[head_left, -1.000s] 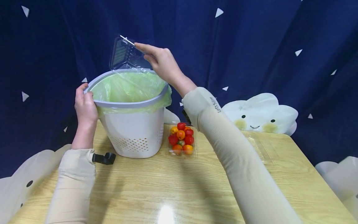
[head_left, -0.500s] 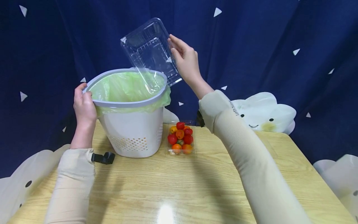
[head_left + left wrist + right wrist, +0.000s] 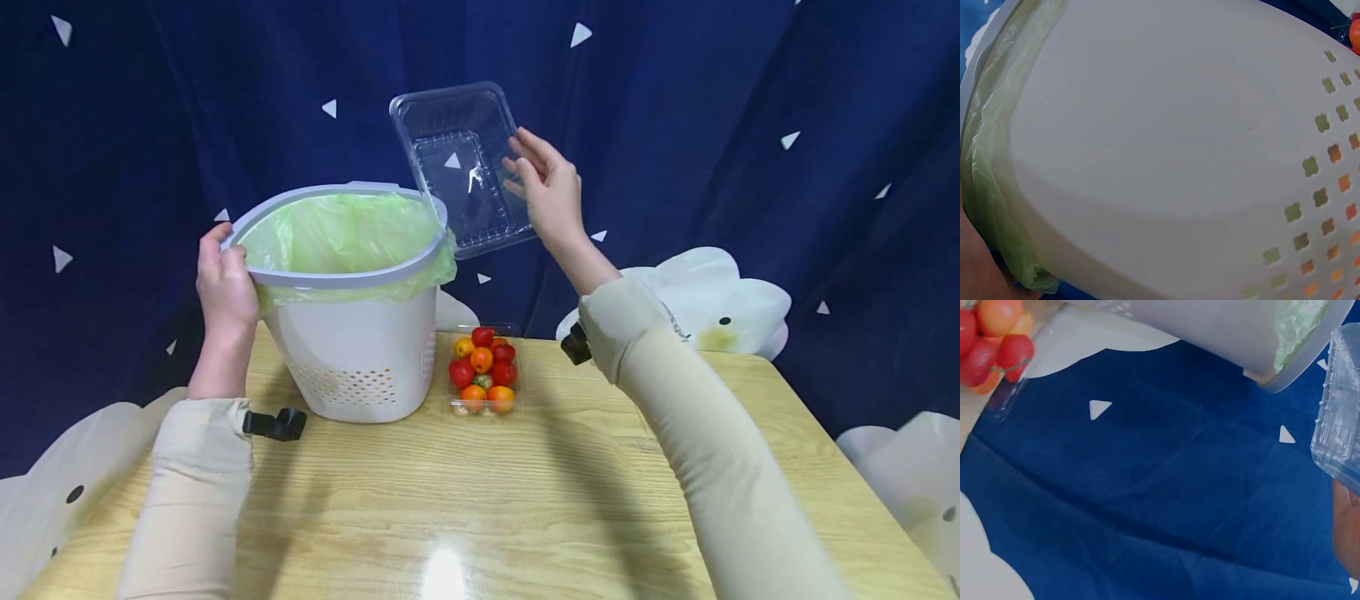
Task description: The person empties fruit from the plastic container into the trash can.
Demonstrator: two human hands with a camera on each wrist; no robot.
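Observation:
A white trash can [image 3: 352, 342] with a grey rim and a green plastic liner [image 3: 345, 233] stands on the table. My left hand [image 3: 227, 287] grips its rim at the left side. In the left wrist view, red and orange colours show through the can's holes [image 3: 1334, 153]. Beside the can's right rim, my right hand [image 3: 551, 187] holds a clear plastic container [image 3: 468, 167] by its right edge, fingers behind and thumb in front. Nothing is seen inside this container. The right wrist view catches only part of the container [image 3: 1341, 419] and hand [image 3: 1349, 537].
Right of the can, a clear box [image 3: 522, 408] holds several red, orange and yellow fruits [image 3: 482, 360]. Behind the wooden table [image 3: 390, 500] hangs a dark blue curtain [image 3: 690, 108] with white triangles. A white cloud-shaped cushion [image 3: 720, 287] sits at the back right.
My right hand has moved right, carrying the clear container from above the can's opening to beside its right rim. The container has turned in view. My left hand stays on the rim.

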